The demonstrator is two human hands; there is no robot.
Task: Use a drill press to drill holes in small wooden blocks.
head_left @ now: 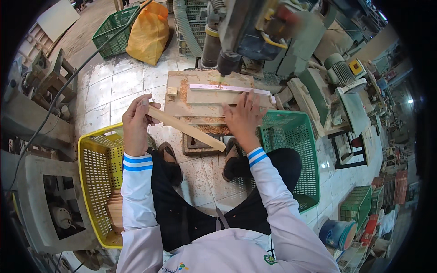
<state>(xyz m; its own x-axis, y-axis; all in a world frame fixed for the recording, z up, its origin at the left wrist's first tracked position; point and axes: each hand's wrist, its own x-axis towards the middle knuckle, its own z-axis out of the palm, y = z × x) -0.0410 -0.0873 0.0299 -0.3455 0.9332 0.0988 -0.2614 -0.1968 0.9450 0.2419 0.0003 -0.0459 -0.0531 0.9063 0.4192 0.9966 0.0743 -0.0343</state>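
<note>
My left hand [139, 113] is closed on one end of a pale wooden strip [191, 133], which slants down to the right in front of the drill table. My right hand [245, 113] lies palm down with its fingers spread over the near part of the wooden drill table [175, 109]. Its fingertips reach a pale board and the right part of a pink-topped strip [205, 86]; whether they press on it I cannot tell. Above that strip points the drill bit [220, 82], under the drill chuck [227, 63]. Wood shavings [184, 88] lie around.
A yellow basket [101, 136] with several wooden strips [114, 209] stands at my left, a green basket [314, 164] at my right. A small wood block [171, 92] sits on the table's left. Behind are an orange sack [148, 36] and another green crate [114, 32]. A cable [75, 75] crosses the left.
</note>
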